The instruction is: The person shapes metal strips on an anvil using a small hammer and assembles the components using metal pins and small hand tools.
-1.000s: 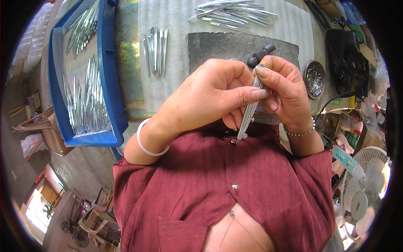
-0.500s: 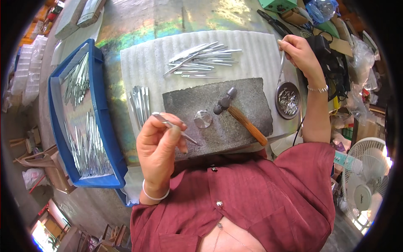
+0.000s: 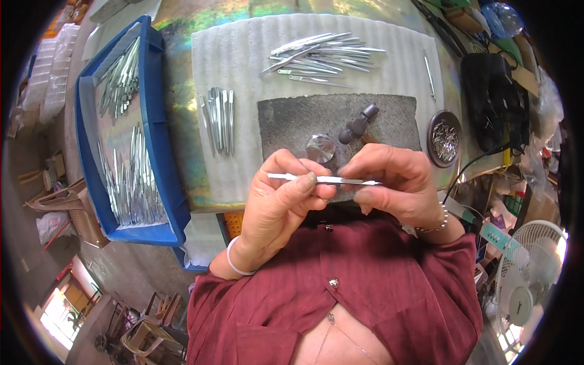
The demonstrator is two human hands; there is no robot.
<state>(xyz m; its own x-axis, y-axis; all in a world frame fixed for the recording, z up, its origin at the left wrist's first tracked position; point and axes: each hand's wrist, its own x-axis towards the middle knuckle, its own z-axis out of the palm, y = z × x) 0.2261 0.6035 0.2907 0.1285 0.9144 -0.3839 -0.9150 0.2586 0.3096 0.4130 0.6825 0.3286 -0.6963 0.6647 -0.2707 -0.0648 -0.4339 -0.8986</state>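
My left hand (image 3: pixel 283 198) pinches a slim silver metal piece (image 3: pixel 330 179) between thumb and fingers, holding it level above the near edge of a dark slab. On its pointed right end, the thumb and index finger of my right hand (image 3: pixel 395 185) close from below and above. Just beyond the hands, a round shiny metal block (image 3: pixel 320 149) sits on the slab (image 3: pixel 286 115). Beside it lies a hammer (image 3: pixel 359 125), its wooden handle mostly hidden behind my right hand. A thin silver tool (image 3: pixel 430 74) rests on the white foam sheet at the right.
A loose pile of slim metal pieces (image 3: pixel 322 58) and a neater row (image 3: pixel 219 121) lie on the foam sheet (image 3: pixel 237 48). A blue tray (image 3: pixel 155 152) at the left holds more bundles. A round dark dish (image 3: pixel 433 155) contains small shiny parts. A white fan (image 3: pixel 529 274) stands at right.
My right hand has let go of the thin tool by the dish and come in to the metal piece. That piece has turned from slanting to level. The view has shifted slightly.
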